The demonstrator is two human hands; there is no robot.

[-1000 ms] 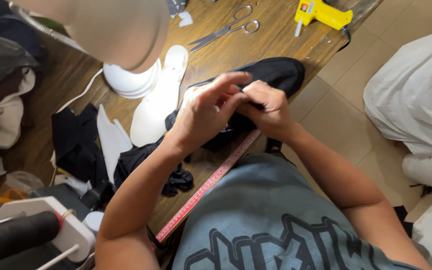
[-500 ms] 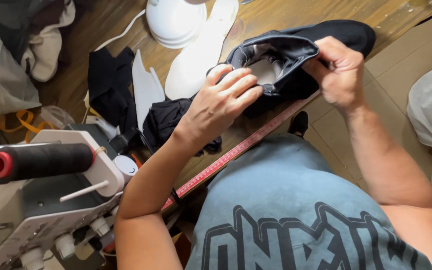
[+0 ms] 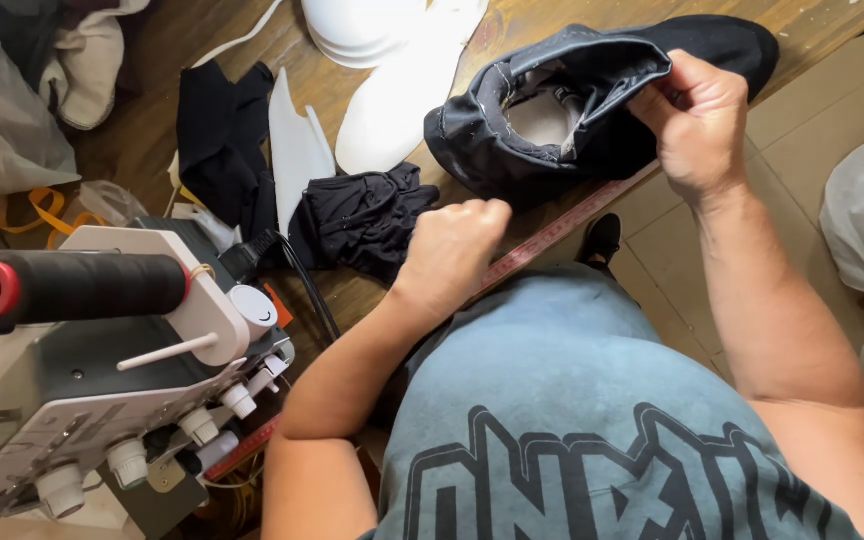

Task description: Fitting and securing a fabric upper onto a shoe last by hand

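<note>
Two hands work at the table edge: the left hand (image 3: pixel 457 245) is curled into a fist over the measuring tape (image 3: pixel 552 235), holding nothing visible; beyond, the right hand (image 3: pixel 697 120) pinches the black cap (image 3: pixel 512 150) by its turned-out rim.

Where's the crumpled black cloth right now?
In the head view, the crumpled black cloth lies on the wooden table, just beyond the left hand, beside the white foam pieces.

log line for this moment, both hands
right hand: grips dark shoe upper at its edge | left hand: closed fist, beside black cloth | surface: wooden table
</note>
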